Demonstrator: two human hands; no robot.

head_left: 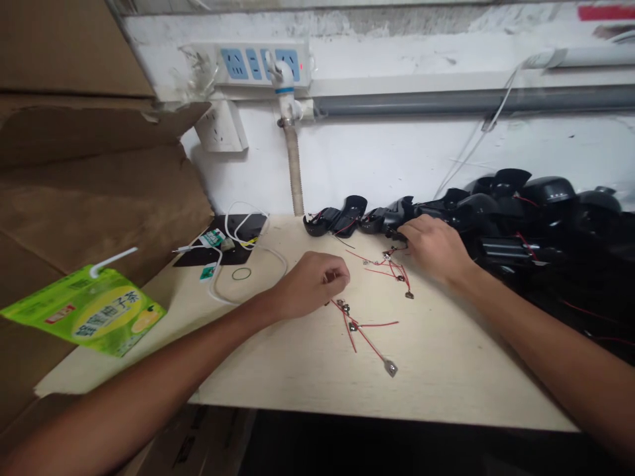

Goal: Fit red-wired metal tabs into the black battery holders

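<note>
My left hand [313, 283] is over the middle of the table, its thumb and fingertips drawn together; anything between them is too small to make out. Just below it lie red wires with small metal pieces [353, 326], one wire ending in a flat metal tab [391, 367]. My right hand [432, 246] reaches to the front of the black plastic parts [389, 218], its fingers bent and their tips partly hidden. Between the hands is another group of red wires with metal terminals [399, 277].
Black curved shells [510, 211] are heaped at the right. At the left are a white cable [213, 291], a dark flat plate [198, 256], a green drink pouch [99, 311] and cardboard [94, 192]. A hose [294, 168] runs down the wall behind.
</note>
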